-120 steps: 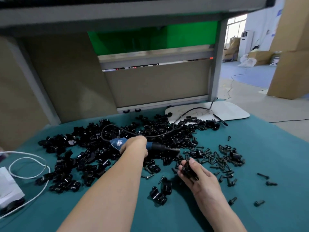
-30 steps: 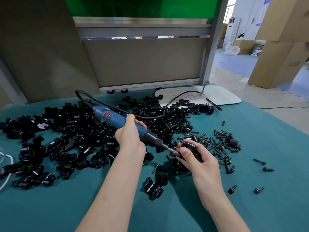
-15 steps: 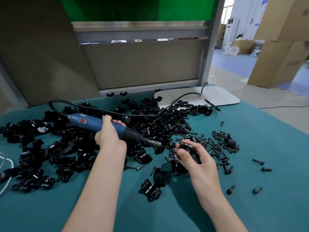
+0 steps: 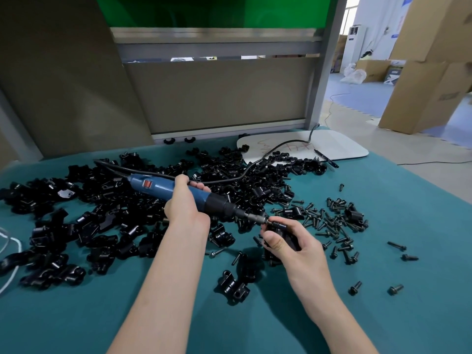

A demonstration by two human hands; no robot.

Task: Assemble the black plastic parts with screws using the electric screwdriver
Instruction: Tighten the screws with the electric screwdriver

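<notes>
Left hand [image 4: 185, 210] grasps the blue, smooth-barrelled electric screwdriver [image 4: 178, 194], its metal bit meeting the glossy black plastic part [image 4: 284, 232] gripped in the right hand [image 4: 291, 247] above the teal felt table [image 4: 383, 315] (part mostly hidden by fingers). Loose ribbed screws [image 4: 332, 221] lie just beyond, to the right.

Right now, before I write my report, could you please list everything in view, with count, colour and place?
table: one, teal cover, fills the foreground
parts: many, black, heaped on the table's left and centre
screws: many, black, scattered right of the heap
screwdriver: one, blue and black, held above the heap
cable: one, black, from the screwdriver to the back right
board: one, white, back right of the table
cord: one, white, left edge
boxes: several, brown, floor at right
held part: one, black, at the screwdriver's bit
left hand: grips the screwdriver
right hand: holds the held part
</notes>
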